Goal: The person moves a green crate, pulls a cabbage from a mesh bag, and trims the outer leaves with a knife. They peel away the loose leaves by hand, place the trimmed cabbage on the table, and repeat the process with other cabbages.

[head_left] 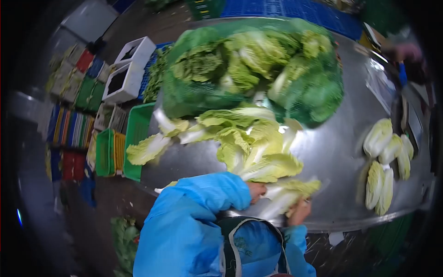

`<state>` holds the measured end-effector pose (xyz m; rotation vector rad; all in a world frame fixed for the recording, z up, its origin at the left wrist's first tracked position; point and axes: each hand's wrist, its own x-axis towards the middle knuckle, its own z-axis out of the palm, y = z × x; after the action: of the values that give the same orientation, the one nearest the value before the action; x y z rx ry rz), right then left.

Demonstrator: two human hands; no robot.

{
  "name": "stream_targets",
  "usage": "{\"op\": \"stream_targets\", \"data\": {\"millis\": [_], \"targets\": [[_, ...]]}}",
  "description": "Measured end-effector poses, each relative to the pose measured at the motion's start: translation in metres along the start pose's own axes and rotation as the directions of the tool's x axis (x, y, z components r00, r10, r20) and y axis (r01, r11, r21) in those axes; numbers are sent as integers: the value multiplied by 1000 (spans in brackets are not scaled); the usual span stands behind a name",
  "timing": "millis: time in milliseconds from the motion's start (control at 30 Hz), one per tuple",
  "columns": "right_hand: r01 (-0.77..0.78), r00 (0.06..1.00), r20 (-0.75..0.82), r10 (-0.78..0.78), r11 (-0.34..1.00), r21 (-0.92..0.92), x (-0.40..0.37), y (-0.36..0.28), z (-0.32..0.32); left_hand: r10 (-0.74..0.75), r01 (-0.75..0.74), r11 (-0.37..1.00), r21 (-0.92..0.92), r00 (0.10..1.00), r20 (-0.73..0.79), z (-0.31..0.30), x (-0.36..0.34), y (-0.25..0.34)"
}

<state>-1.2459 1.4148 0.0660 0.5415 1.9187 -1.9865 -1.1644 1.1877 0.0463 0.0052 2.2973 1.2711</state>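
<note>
A napa cabbage [287, 195], blurred by motion, lies at the near edge of the metal table with its leafy tip toward the right. My right hand [300, 211] is closed around its lower right side. At its left end my left hand [256, 191] has its fingers curled against the pale stalks; part of that grip is hidden. Just beyond my hands, loose yellow-green outer leaves [251, 147] are heaped on the steel. Behind them sits a green mesh bag [198, 94], open toward me, with several leafy cabbages [254, 53] in it.
Trimmed napa cabbages [379, 187] lie in a group at the table's right. A plastic bag [380, 87] and another person's blurred hand [408, 51] are at the far right. Green crates [138, 138] and white foam boxes [122, 83] stand off the left edge.
</note>
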Motion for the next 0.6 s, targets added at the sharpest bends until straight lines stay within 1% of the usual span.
{"op": "stream_targets", "data": {"millis": [33, 67, 100, 133, 167, 200, 233, 267, 333, 367, 400, 433, 467, 500, 533, 567, 600], "targets": [[-81, 989, 119, 86, 996, -49, -10, 11, 37, 33, -4, 975, 224, 992, -125, -3, -26, -33], [-57, 968, 235, 85, 991, -123, -20, 31, 61, 8, 53, 963, 263, 974, -224, -16, -52, -61], [-174, 902, 390, 186, 983, -65, -34, 20, 94, -7, 105, 948, 300, 950, -311, -33, -82, -83], [-146, 876, 453, 168, 986, -82, -41, 8, 115, 141, 76, 933, 352, 823, -550, -50, -121, -98], [-116, 848, 510, 146, 989, -90, -46, -4, 133, 157, -1, 954, 301, 855, -494, -71, -151, -146], [-86, 821, 558, 122, 992, -90, -47, -14, 151, 60, 144, 926, 349, 857, -512, -87, -186, -177], [-25, 835, 547, 62, 997, -75, -41, -26, 163, -92, 429, 820, 379, 752, -653, -106, -216, -188], [38, 842, 539, 0, 997, -60, -29, -40, 174, 92, 338, 891, 305, 522, -848, -126, -239, -200], [175, 840, 523, -142, 984, -14, -4, -69, 202, 138, 409, 873, 267, 320, -937, -185, -251, -145], [262, 830, 524, -191, 963, -64, 19, -83, 220, -11, 266, 962, 68, 281, -960, -205, -240, -133], [329, 832, 472, -293, 944, 5, 26, -115, 248, -167, 112, 984, -142, 266, -949, -223, -221, -120], [345, 802, 493, -337, 935, 79, 41, -142, 273, -187, -111, 965, -239, 354, -917, -240, -196, -101], [369, 792, 503, -345, 928, 56, 69, -161, 293, -182, -311, 887, -341, 442, -878, -257, -166, -78], [465, 767, 483, -422, 884, 34, 92, -179, 314, -149, -380, 834, -401, 544, -826, -274, -137, -50], [556, 733, 466, -496, 831, 11, 115, -195, 333, -165, -449, 724, -524, 624, -764, -290, -105, -29], [657, 684, 452, -573, 753, -40, 156, -200, 354, -174, -491, 640, -591, 657, -734, -305, -65, -23], [726, 632, 469, -617, 684, -78, 176, -206, 365, -188, -492, 620, -611, 662, -725, -322, -32, -7]]}}
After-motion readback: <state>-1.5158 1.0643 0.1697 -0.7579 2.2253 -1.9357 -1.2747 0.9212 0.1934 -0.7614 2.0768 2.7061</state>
